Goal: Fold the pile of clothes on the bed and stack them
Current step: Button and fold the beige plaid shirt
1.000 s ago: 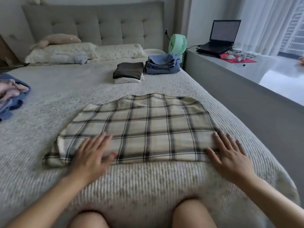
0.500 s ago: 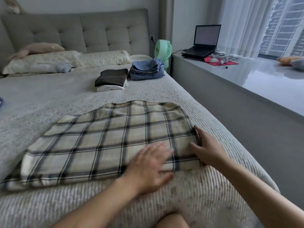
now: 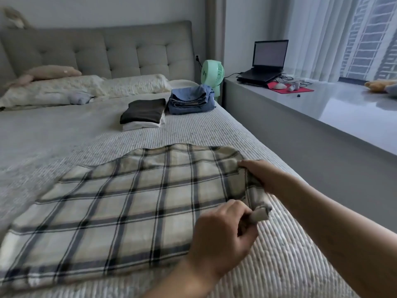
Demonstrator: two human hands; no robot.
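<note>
Head view, left hand [image 3: 223,235] pinching the plaid cloth [image 3: 129,207] at its near right corner, right hand [image 3: 260,175] gripping the edge just beyond, bed [image 3: 290,265] beneath both.

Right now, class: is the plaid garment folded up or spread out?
Mostly spread: the plaid garment lies flat on the bed; both hands grip its right edge, just lifting.

Cream-and-black plaid garment [image 3: 133,203] lies flat on the bed, right edge lifted; two folded stacks [image 3: 143,114] beyond.
</note>
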